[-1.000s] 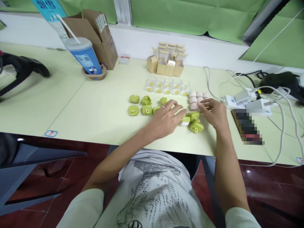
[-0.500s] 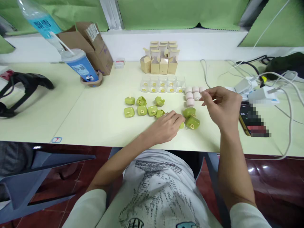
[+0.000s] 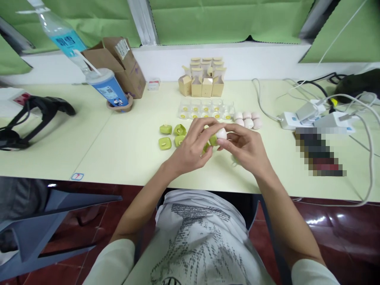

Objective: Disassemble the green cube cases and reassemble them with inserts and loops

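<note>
Pale round piece [image 3: 221,133] is sitting pinched between the thumb and fingertips of the right hand [image 3: 246,148], raised a little above the desk [image 3: 130,146], near the middle of its front. The grip is closing narrowly on the piece's right side, so the piece is projecting leftward from the fingertips with most of its rounded top showing. Green shell [image 3: 212,139] is touching the piece from the left and below. The left hand [image 3: 190,148] is curling its fingers over this shell in an equally narrow grip, though the fingers are hiding how much of the shell is held. The two hands are meeting fingertip to fingertip.

Judged risks: the piece is looking smooth and rounded and is being held at the fingertips alone, so a sideways push from the shell is likely to squeeze it out of the grip. Once loose, it could be rolling toward the loose green shells [image 3: 165,143] lying just left of the hands, or off the near edge. A tilted meeting could be jamming piece and shell askew.

Further out, a row of pink rounds [image 3: 248,118] is lying just beyond the right hand, clear cases [image 3: 204,110] are standing to their left, and small cardboard boxes [image 3: 204,77] are standing behind those. A careless sweep of either hand could be scattering them.
</note>
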Motion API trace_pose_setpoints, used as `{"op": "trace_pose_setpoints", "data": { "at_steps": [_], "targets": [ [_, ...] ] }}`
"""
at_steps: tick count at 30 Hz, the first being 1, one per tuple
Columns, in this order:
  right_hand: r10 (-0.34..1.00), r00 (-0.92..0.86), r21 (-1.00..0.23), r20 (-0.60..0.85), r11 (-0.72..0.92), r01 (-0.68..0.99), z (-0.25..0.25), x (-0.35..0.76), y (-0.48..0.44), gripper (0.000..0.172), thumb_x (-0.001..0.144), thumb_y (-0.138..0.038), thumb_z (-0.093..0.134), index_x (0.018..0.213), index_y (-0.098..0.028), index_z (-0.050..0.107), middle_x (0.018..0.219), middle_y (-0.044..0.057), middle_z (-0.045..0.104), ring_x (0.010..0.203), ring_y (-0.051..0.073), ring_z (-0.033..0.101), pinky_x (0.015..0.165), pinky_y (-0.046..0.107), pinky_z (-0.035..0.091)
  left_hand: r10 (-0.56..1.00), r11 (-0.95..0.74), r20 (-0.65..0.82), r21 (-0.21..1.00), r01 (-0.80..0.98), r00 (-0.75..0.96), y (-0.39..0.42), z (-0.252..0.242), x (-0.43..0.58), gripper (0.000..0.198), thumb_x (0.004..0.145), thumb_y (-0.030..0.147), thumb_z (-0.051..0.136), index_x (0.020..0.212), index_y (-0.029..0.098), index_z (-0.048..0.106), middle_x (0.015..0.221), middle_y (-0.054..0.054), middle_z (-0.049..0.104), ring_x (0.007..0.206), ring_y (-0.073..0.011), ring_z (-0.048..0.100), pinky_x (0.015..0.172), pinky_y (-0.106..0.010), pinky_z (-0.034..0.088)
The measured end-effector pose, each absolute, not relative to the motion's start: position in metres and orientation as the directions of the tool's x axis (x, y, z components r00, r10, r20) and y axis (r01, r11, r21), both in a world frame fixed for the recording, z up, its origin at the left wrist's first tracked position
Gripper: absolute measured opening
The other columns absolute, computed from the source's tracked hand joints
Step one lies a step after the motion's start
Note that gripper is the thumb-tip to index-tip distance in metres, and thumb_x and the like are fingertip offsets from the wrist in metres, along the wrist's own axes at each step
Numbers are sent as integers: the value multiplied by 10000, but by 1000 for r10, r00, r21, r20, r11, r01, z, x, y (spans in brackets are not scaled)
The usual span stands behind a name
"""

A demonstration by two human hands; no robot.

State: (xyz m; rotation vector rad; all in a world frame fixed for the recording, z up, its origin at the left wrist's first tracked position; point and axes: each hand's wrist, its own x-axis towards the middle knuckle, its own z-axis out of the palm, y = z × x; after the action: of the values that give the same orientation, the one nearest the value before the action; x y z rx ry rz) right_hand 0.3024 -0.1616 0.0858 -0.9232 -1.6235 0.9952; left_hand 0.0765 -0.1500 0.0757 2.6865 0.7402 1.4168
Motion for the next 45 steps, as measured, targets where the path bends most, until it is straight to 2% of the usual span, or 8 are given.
{"op": "trace_pose_setpoints", "data": {
  "at_steps": [8, 15, 20, 26, 30, 33, 39, 45],
  "targets": [
    [639, -274, -427, 719, 716, 552, 74, 303, -162, 332, 1121, -373, 755, 1428, -278, 837, 1166, 101, 828, 942, 256, 802, 880, 424, 734, 480, -827, 837, 332, 454, 263, -148, 66, 85, 286, 1125, 183, 649, 1382, 166, 774, 1341, -133, 864, 1277, -231, 834, 1110, -436, 711],
    [472, -347, -222, 810, 796, 564, 71, 296, -163, 432, 1103, -145, 717, 1508, -282, 780, 1175, 97, 835, 1012, 253, 823, 859, 390, 717, 253, -809, 902, -1, 588, 349, -149, 68, 82, 242, 1082, 103, 689, 1310, 76, 767, 1182, -140, 906, 1085, -214, 901, 962, -328, 748],
    [531, -305, -304, 791, 773, 556, 75, 292, -169, 407, 1102, -132, 692, 1461, -289, 804, 1109, 77, 801, 960, 229, 804, 790, 350, 723, 160, -745, 944, -77, 662, 289, -151, 68, 91, 216, 1037, 38, 660, 1213, 108, 763, 1070, -97, 910, 936, -193, 902, 876, -299, 737],
    [604, -258, -422, 754, 746, 514, 72, 291, -168, 320, 1124, -219, 690, 1422, -253, 803, 1120, 82, 770, 957, 224, 799, 818, 351, 763, 247, -764, 943, 48, 643, 222, -153, 70, 91, 163, 1052, 49, 681, 1135, 140, 789, 1034, -69, 907, 958, -188, 900, 859, -271, 714],
    [696, -156, -553, 701, 668, 497, 74, 291, -169, 293, 1132, -362, 713, 1389, -254, 803, 1172, 80, 794, 889, 212, 812, 753, 340, 761, 309, -829, 899, 95, 552, 310, -149, 75, 82, 184, 1126, 173, 708, 1288, 131, 784, 1206, -126, 881, 1140, -221, 868, 1009, -333, 709],
    [773, -122, -656, 623, 600, 458, 81, 293, -170, 353, 1116, -491, 735, 1372, -263, 818, 1172, 79, 815, 830, 211, 811, 730, 357, 752, 403, -860, 819, 186, 476, 409, -147, 75, 78, 419, 1150, 385, 715, 1497, 152, 691, 1358, -165, 814, 1291, -264, 802, 1077, -411, 693],
    [796, 95, -708, 598, 468, 529, 99, 335, -161, 476, 1031, -579, 808, 1416, -298, 816, 1249, 101, 864, 1040, 290, 844, 929, 469, 745, 565, -779, 698, 276, 563, 439, -147, 69, 75, 430, 1114, 384, 756, 1485, 188, 667, 1328, -151, 769, 1255, -315, 747, 1072, -503, 654],
    [964, 165, -721, 208, 37, 692, 86, 400, -129, 436, 915, -469, 859, 1265, -210, 888, 944, 113, 847, 889, 349, 864, 906, 528, 688, 615, -778, 363, 136, 613, 700, -147, 68, 80, 381, 1111, 297, 735, 1454, 139, 690, 1326, -162, 766, 1288, -339, 699, 1005, -471, 625]
  ]
}}
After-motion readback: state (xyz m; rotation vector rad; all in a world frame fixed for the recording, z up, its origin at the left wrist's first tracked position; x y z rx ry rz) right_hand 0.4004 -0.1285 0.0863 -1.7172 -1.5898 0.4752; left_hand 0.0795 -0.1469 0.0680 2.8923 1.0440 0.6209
